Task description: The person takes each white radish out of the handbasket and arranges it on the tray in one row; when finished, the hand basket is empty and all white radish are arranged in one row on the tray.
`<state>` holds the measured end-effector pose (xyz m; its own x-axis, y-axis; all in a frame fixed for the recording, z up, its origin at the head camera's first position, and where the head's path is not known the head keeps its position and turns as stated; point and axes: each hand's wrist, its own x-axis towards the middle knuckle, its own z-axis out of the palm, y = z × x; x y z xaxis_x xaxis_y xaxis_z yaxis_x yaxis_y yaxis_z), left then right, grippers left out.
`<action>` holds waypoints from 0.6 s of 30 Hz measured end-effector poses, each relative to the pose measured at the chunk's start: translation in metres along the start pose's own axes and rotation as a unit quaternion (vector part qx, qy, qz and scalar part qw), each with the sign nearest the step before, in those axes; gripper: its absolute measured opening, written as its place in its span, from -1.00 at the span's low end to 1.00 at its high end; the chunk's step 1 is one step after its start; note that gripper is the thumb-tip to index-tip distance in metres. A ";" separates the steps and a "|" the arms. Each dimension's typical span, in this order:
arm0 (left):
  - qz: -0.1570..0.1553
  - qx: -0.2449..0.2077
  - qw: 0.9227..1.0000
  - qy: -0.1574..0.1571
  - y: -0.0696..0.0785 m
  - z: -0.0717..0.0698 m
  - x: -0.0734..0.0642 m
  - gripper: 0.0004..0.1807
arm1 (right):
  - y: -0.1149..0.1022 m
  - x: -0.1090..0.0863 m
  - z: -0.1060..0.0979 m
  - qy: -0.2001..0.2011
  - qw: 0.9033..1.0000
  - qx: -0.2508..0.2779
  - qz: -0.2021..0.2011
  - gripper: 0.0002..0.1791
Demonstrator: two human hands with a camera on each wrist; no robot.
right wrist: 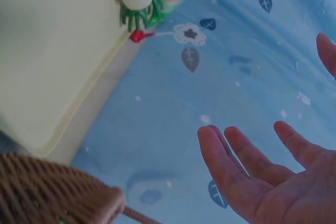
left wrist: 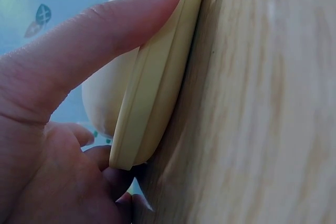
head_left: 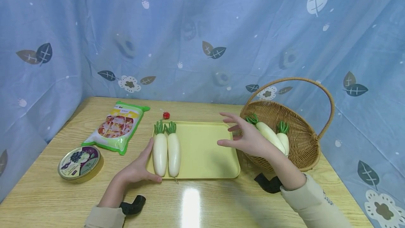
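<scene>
A pale yellow tray (head_left: 205, 150) lies on the table with two white radishes (head_left: 160, 156) side by side at its left end, green tops pointing away. My left hand (head_left: 137, 170) holds the tray's near left corner. In the left wrist view, the thumb (left wrist: 157, 3) lies on the tray rim (left wrist: 142, 114), with the other fingers at the corner, partly hidden. My right hand (head_left: 248, 138) is raised over the tray's right end, fingers spread and holding nothing. Beside it, a wicker basket (head_left: 303, 147) holds more white radishes (head_left: 270, 137).
A green-edged food bag (head_left: 117, 126) and a round tin (head_left: 80, 164) stand left of the tray. Behind the tray lies a small red object (head_left: 166, 115). The basket's tall handle (head_left: 330, 105) arches up at the right. A blue patterned curtain (head_left: 177, 38) surrounds the table.
</scene>
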<state>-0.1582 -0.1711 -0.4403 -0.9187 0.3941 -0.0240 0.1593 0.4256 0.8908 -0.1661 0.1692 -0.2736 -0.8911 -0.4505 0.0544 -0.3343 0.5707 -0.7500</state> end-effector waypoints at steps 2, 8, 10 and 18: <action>0.000 0.003 1.000 0.000 0.000 0.000 0.000 0.50 | 0.001 -0.002 -0.004 0.004 1.000 0.000 0.002 -0.15; -0.002 0.004 1.000 -0.001 0.001 0.001 0.001 0.50 | 0.003 -0.007 -0.021 -0.005 1.000 -0.008 0.003 -0.18; -0.004 0.000 1.000 -0.002 0.001 0.001 0.001 0.50 | 0.003 -0.009 -0.027 -0.006 1.000 -0.013 0.002 -0.18; -0.006 -0.006 1.000 -0.002 -0.001 0.001 0.001 0.49 | 0.009 -0.019 -0.050 -0.017 0.999 -0.032 0.000 -0.19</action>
<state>-0.1586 -0.1707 -0.4413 -0.9193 0.3918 -0.0357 0.1445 0.4205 0.8957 -0.1672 0.2173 -0.2489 -0.8804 -0.4731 0.0321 -0.3550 0.6127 -0.7061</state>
